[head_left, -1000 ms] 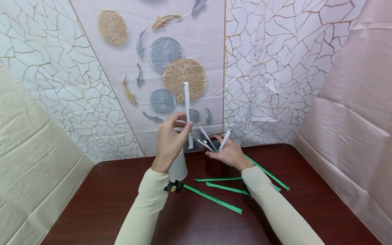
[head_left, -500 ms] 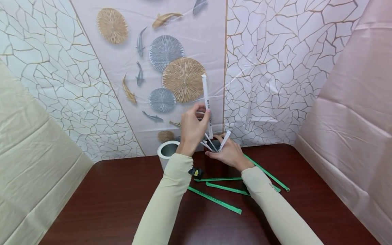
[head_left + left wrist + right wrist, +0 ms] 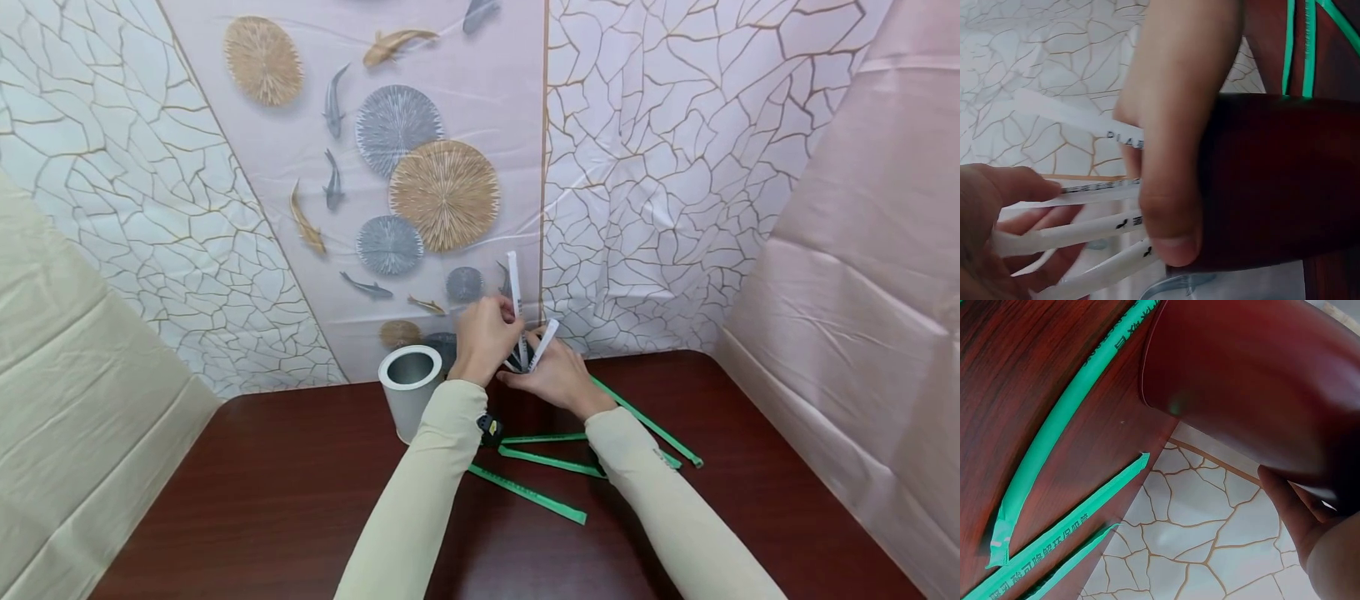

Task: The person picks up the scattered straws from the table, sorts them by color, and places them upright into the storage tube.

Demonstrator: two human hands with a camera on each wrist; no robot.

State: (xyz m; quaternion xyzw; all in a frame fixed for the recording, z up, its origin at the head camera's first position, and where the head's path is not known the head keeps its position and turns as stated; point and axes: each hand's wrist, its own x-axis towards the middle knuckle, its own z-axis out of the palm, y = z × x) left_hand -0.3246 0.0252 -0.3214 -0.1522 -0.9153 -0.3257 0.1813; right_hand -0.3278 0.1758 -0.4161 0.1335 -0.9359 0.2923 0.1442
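My left hand [image 3: 482,340] pinches a white paper-wrapped straw [image 3: 514,279], upright, its lower end down at the mouth of a dark red cup [image 3: 1272,187]. Around the cup's rim my right hand [image 3: 561,375] keeps its grip, thumb on the near side. Other white wrapped straws lean out of the cup, one of them [image 3: 545,343] tilting right past the right hand's fingers. In the left wrist view, several white straws [image 3: 1079,232] with black print stick out between the two hands. How deep their ends lie in the cup is hidden.
To the left stands a white cup [image 3: 405,408] with a grey inside. Several green wrapped straws [image 3: 532,495] lie on the dark red wooden table [image 3: 285,500], in front of and right of the red cup. A patterned cloth [image 3: 637,208] hangs right behind the table.
My left hand has moved right with the white straw, away from above the white cup, then down to the red cup's mouth. My right hand has stayed on the red cup.
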